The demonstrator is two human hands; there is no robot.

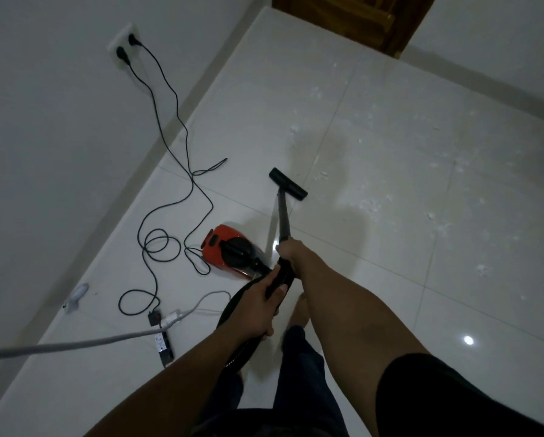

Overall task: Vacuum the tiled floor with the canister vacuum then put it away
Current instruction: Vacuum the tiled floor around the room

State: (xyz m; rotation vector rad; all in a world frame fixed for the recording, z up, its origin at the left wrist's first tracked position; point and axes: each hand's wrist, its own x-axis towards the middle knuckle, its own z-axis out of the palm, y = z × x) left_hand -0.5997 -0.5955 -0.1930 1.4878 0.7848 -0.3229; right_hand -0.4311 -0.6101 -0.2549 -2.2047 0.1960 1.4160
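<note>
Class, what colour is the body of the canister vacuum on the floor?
Red-orange with a black top, seen in the head view: canister vacuum.

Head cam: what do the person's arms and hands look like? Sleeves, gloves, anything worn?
The left hand and right hand are both bare, with no gloves, and no rings or watch that the dim light lets me make out. The forearms are uncovered. A black sleeve covers the right upper arm. The left arm shows no sleeve within the frame.

no text, label or number is legible anywhere in this dim view.
</note>
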